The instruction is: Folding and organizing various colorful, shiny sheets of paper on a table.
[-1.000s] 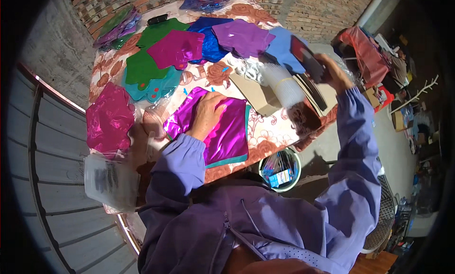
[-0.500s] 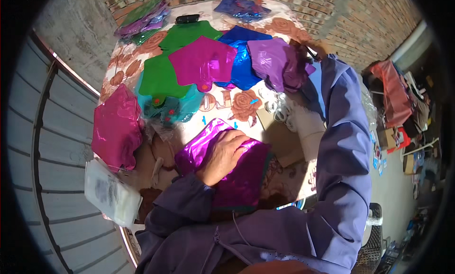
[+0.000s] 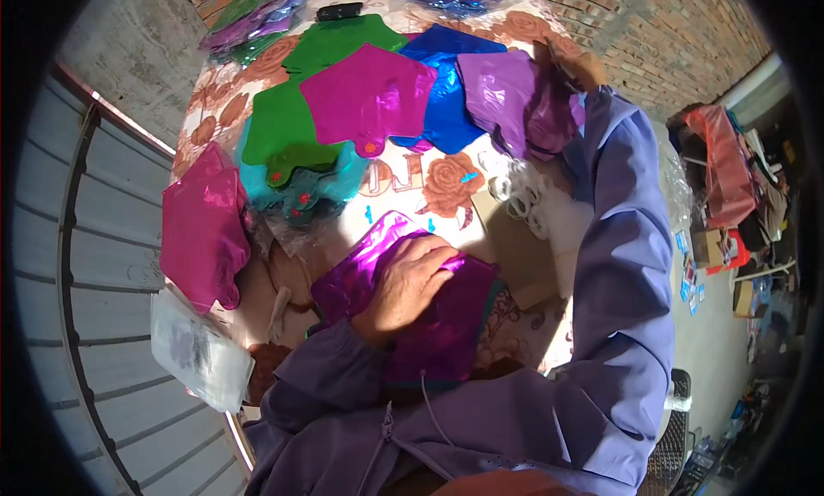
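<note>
My left grip (image 3: 407, 286) lies unclenched on the magenta foil sheet (image 3: 438, 329) at the tabletop's (image 3: 446, 185) six o'clock; my right grip's (image 3: 586, 71) closure, at two o'clock, I can't tell. Sideways pressure could skid the slick sheet.

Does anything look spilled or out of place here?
Small blue pieces lie loose on the tablecloth beyond the left hand, and blue items are scattered on the floor at right, perhaps dropped.

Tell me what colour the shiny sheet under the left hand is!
The shiny sheet is magenta-purple, clearest in the head view.
</note>
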Available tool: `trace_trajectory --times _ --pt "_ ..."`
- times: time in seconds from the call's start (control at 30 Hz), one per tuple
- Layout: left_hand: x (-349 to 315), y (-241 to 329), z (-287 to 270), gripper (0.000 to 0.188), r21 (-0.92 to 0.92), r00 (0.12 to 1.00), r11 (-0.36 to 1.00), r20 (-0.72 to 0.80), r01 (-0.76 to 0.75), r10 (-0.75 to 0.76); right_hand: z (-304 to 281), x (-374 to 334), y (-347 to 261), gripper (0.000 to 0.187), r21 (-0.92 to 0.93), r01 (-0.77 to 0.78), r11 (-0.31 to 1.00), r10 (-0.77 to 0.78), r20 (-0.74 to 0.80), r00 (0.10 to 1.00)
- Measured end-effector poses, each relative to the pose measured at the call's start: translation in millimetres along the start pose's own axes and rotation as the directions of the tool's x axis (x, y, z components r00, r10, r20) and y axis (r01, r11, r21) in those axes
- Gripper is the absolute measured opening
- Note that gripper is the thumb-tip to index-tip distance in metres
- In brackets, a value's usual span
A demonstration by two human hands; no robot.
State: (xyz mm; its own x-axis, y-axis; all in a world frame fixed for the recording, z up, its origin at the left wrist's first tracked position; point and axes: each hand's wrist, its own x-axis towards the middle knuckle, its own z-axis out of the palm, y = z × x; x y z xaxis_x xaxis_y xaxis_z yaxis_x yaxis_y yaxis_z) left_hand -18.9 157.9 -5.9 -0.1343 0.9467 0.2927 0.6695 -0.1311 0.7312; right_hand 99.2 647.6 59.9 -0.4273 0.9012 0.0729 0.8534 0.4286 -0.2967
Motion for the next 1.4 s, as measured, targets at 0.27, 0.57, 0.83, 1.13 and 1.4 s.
trace_trajectory --times 0.27,0.57,0.83,1.13,1.4 --pt "6 0 2 0.029 -0.001 0.997 0.998 -0.034 -0.068 0.068 -91 -121 48 0.050 0.730 -0.082 0.679 -0.020 0.130 0.991" --pt "8 -7 9 0.028 0.054 0.982 0.982 -0.040 -0.180 0.182 -147 -384 118 0.058 0.447 -0.388 0.806 0.434 -0.001 0.901" --pt "6 -9 8 0.026 0.069 0.987 0.984 -0.016 -0.161 0.163 -118 -449 135 0.075 -0.156 -0.210 0.965 0.187 -0.152 0.971" --pt "6 -8 9 0.025 0.061 0.990 0.988 -0.017 -0.142 0.143 -96 -407 149 0.086 -0.047 -0.184 0.982 0.178 -0.118 0.977" --pt "5 -7 8 0.025 0.072 0.991 0.988 -0.023 -0.134 0.136 -53 -414 59 0.099 0.078 0.241 0.968 -0.208 -0.294 0.933"
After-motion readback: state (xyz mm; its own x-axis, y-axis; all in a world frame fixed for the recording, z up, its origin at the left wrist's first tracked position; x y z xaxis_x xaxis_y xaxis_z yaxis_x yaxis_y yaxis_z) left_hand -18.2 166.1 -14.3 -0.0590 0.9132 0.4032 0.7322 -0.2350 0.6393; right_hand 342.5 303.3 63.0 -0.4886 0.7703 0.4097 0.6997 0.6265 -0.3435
